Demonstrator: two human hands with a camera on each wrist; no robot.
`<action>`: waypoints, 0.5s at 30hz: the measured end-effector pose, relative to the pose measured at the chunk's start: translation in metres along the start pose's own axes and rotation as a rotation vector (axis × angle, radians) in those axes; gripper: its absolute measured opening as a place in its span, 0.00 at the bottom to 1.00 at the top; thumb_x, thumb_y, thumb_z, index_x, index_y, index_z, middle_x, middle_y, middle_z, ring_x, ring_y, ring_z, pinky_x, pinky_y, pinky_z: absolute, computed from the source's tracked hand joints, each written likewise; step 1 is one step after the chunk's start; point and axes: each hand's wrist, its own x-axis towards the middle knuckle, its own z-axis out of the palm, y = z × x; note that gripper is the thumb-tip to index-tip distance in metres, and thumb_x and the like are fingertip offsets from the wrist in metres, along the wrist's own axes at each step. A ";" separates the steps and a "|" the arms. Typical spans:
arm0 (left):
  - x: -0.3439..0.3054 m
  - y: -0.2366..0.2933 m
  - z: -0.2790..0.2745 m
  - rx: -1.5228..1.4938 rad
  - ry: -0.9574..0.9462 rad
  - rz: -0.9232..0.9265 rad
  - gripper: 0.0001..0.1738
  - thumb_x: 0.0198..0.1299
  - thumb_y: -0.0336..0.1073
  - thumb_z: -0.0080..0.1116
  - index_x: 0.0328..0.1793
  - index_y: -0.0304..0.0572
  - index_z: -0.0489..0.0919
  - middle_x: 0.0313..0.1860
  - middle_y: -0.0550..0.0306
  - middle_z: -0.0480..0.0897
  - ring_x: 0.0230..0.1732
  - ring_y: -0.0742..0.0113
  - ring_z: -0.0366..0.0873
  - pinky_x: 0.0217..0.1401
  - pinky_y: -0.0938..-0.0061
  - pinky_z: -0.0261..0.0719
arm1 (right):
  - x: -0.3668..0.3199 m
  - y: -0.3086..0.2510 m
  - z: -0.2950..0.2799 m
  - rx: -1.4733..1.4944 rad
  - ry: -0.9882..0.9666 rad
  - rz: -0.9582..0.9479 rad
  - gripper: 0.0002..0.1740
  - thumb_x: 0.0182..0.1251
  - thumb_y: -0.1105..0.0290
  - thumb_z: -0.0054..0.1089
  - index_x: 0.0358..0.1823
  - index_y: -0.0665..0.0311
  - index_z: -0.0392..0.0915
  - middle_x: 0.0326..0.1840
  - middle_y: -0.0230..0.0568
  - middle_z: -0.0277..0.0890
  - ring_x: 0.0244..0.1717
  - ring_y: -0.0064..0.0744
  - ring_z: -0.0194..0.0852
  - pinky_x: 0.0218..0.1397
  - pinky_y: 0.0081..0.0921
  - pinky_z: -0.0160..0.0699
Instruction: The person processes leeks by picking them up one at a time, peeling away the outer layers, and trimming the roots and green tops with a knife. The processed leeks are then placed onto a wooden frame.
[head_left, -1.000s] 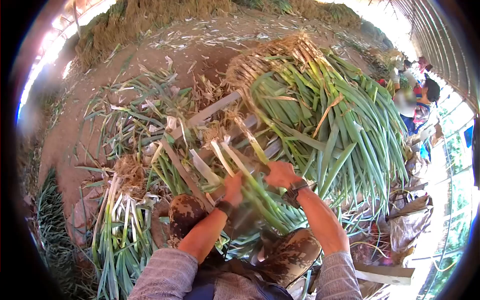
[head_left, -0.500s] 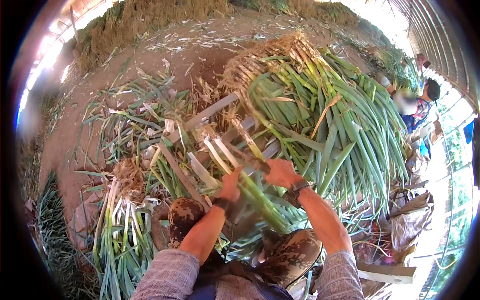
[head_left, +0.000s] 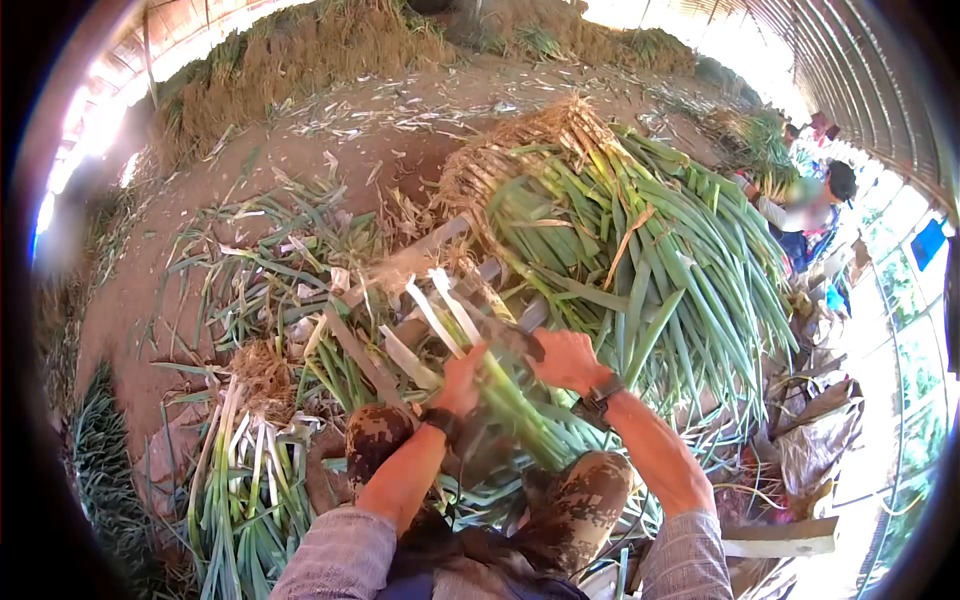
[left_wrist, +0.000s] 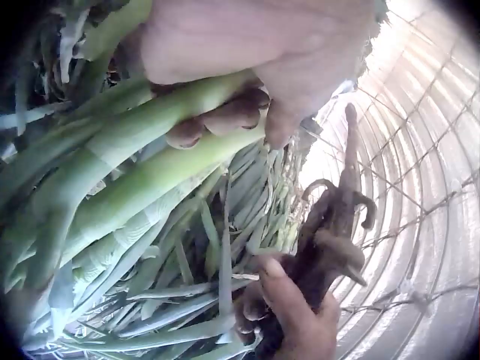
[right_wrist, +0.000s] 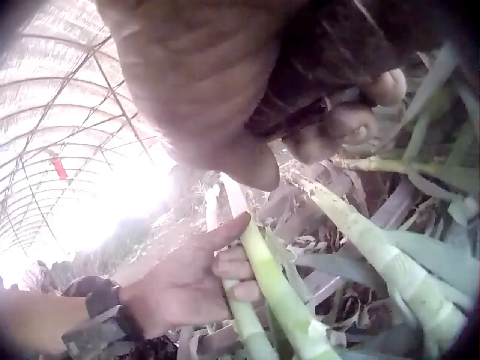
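Observation:
My left hand (head_left: 462, 382) grips a pair of green onions (head_left: 520, 415), fingers wrapped round the stalks. Their white ends point away from me, and their leaves trail back over my knee. In the left wrist view the pale green onion stalks pass under my curled fingers. My right hand (head_left: 567, 362) holds a dark, dirt-coated blow gun (left_wrist: 330, 240) with a narrow nozzle, close beside the stalks. Part of the blow gun is hidden by my palm in the right wrist view. Another onion stalk (right_wrist: 375, 244) lies just beyond it.
A big heap of green onions (head_left: 640, 250) lies ahead to the right, roots facing away. A smaller bunch (head_left: 250, 470) is on the left. Stripped leaves (head_left: 270, 255) litter the soil, near a wooden bar (head_left: 430, 245). Another person (head_left: 810, 215) sits at the far right.
The head view has tilted slightly upward. Brown roots seen around the white onion ends earlier no longer show there; a brown blur hangs beside them. Both hands keep their holds, shifting only slightly.

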 end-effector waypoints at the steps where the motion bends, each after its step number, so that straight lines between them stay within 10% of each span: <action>1: 0.002 0.000 -0.001 0.018 -0.025 0.011 0.09 0.62 0.34 0.66 0.39 0.47 0.75 0.24 0.68 0.68 0.22 0.74 0.65 0.23 0.74 0.66 | -0.001 -0.003 -0.001 -0.019 0.013 -0.012 0.18 0.57 0.54 0.59 0.40 0.60 0.78 0.34 0.53 0.81 0.38 0.59 0.80 0.43 0.51 0.76; 15: -0.033 0.043 0.019 0.128 -0.028 0.142 0.10 0.64 0.37 0.64 0.38 0.43 0.74 0.26 0.63 0.72 0.24 0.70 0.70 0.23 0.66 0.72 | -0.031 -0.034 -0.051 -0.008 -0.061 -0.058 0.21 0.58 0.52 0.58 0.44 0.60 0.79 0.34 0.52 0.81 0.40 0.59 0.79 0.44 0.50 0.75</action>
